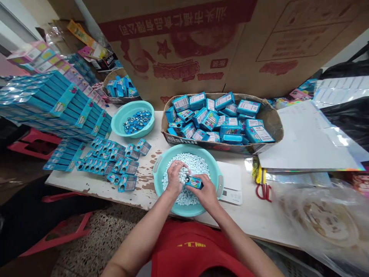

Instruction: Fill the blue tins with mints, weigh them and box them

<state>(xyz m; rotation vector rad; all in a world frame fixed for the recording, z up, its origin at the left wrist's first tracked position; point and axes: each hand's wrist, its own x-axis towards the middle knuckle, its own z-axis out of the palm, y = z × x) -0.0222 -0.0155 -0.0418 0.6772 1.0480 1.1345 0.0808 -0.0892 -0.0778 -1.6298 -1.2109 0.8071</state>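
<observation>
Over a turquoise basin (215, 157) of small pale candies (191, 159), both my hands work close together. My left hand (174, 177) is cupped around a heap of the candies. In my right hand (208, 192) is a small blue candy box (194, 182), gripped between thumb and fingers. The box lies tilted on its side, its round dark opening facing the candies in my left palm. Those candies touch or nearly touch the opening. Part of my left hand's fingers is hidden behind the candies.
Behind the basin stands a cardboard tray (273, 119) of blue boxes. Left are boxes with round holes (128, 166), a smaller basin (115, 123) of blue-and-silver pieces and tall box stacks (72, 104). A scale (235, 181), red scissors (263, 191) and plastic-wrapped roll (328, 219) lie right.
</observation>
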